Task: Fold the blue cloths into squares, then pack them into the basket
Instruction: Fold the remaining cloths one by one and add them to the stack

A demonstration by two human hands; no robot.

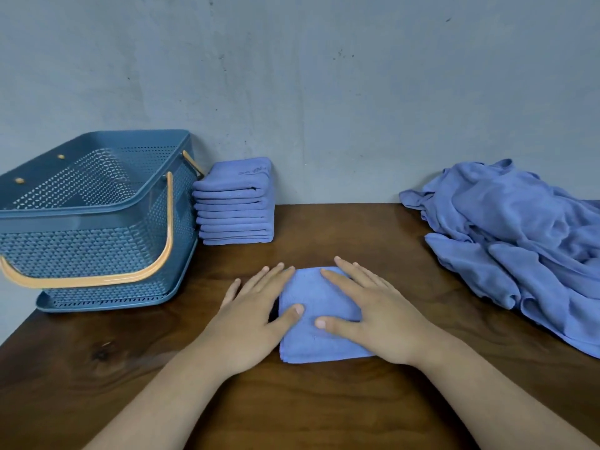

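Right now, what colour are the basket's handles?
Orange, against the blue perforated basket; the front handle shows it best in the head view.

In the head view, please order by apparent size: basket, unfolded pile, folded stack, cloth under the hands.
1. basket and unfolded pile: alike, pile cut off.
2. folded stack and cloth under the hands: alike, cloth nearer.

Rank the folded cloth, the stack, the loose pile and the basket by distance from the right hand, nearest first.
1. Folded cloth, under the right hand.
2. Loose pile, to its right.
3. Stack, back left against the wall.
4. Basket, far left.
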